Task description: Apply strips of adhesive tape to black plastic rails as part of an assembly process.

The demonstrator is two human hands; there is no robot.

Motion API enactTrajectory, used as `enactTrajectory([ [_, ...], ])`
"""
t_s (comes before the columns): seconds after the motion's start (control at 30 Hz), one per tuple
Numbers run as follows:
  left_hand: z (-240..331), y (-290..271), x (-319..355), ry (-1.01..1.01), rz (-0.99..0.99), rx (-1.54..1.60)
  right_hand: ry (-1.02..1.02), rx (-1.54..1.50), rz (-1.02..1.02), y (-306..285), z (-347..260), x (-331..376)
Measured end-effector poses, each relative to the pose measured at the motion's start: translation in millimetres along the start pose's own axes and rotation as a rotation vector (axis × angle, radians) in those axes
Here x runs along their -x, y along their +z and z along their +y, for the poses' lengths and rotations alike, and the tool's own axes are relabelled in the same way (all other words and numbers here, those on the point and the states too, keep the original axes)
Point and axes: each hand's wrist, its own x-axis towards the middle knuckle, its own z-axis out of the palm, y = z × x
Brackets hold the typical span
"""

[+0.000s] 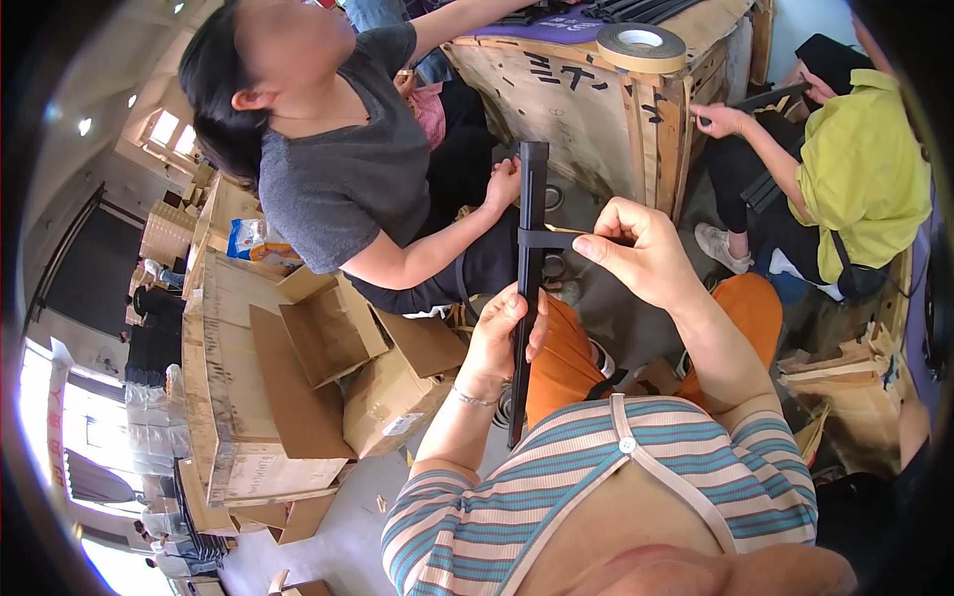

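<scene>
A long black bar [532, 189] stands nearly upright in front of me. My left hand [502, 336] is closed around its lower half, fingers on both sides. Across the bar, above that hand, lies a narrow black strip [552, 239] that looks like tape. Its right end is pinched between the thumb and fingers of my right hand [644, 253]. A little tan edge shows beside the pinch. The strip sticks out sideways from the bar. Whether it passes round the back of the bar is hidden.
Open cardboard boxes [397, 402] and a wooden crate [253, 377] stand on the left. On another wooden crate [566, 114] ahead lies a tape roll [641, 45] near black bars. A person in grey [338, 164] sits close at front left; another in yellow-green [865, 169] handles a black bar at right.
</scene>
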Motion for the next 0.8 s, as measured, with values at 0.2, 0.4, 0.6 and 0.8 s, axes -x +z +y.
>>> enactTrajectory([
  [0.2,-4,-2,-1,0.0,-0.008,-0.03,-0.008,0.019,0.005,-2,6,0],
  [0.4,-4,1,-1,-0.008,0.002,-0.076,0.01,0.051,0.009,-3,12,-2],
  [0.6,-12,1,-1,0.094,0.072,-0.245,0.106,0.137,-0.152,3,2,-7],
  [0.8,-17,-2,3,0.062,0.012,-0.162,-0.106,0.173,-0.143,11,5,-10],
])
